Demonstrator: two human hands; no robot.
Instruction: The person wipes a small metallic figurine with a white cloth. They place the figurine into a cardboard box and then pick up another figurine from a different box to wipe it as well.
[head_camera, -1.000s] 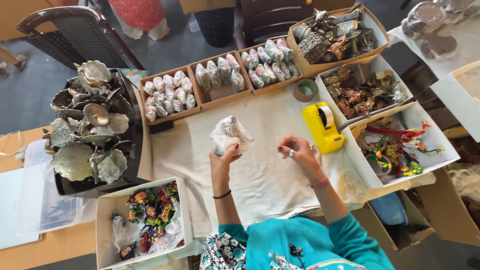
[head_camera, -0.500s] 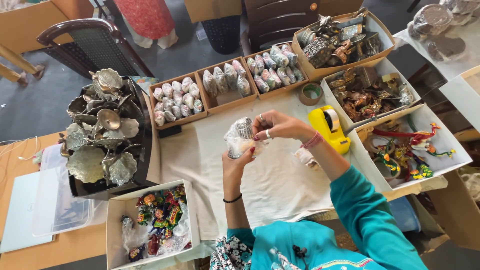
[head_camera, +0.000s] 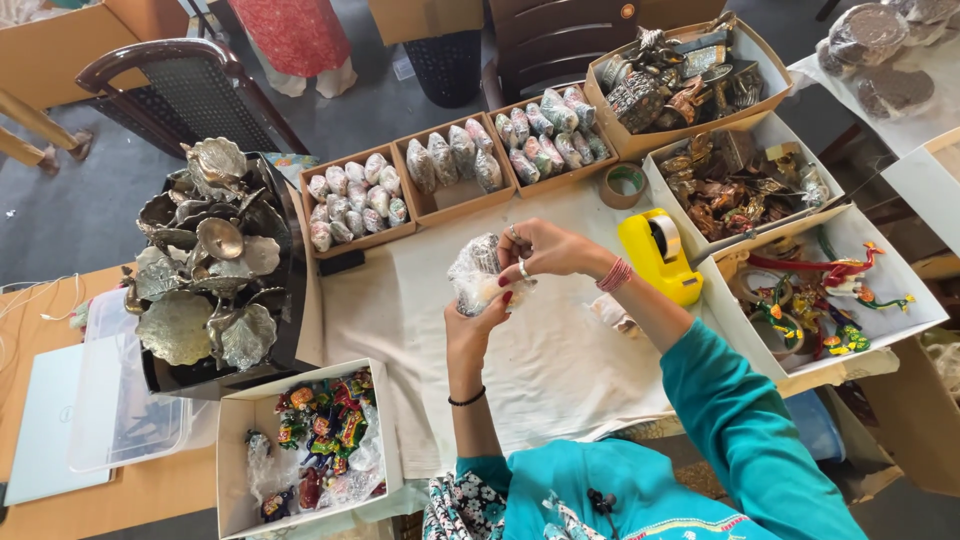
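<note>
Centre of frame: our left hand (head_camera: 472, 322) grips plastic-wrapped bundle (head_camera: 478, 272) from below, fingers curled round it. Our right hand (head_camera: 540, 250) presses on bundle's top right, fingertips pinching wrap. Bundle held above white cloth (head_camera: 560, 370). Right of centre: yellow tape dispenser (head_camera: 658, 255), tape roll (head_camera: 624, 184) above it. Upper centre: three brown boxes of wrapped pieces (head_camera: 357, 200). Left: tray of silver leaf dishes (head_camera: 205, 270).

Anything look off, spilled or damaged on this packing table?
Nothing stands out. The left hand and right hand hold a clear plastic-wrapped silver item over the white cloth. The brown trays of wrapped pieces sit in a neat row, and the yellow tape dispenser stands upright beside the roll of tape.
</note>
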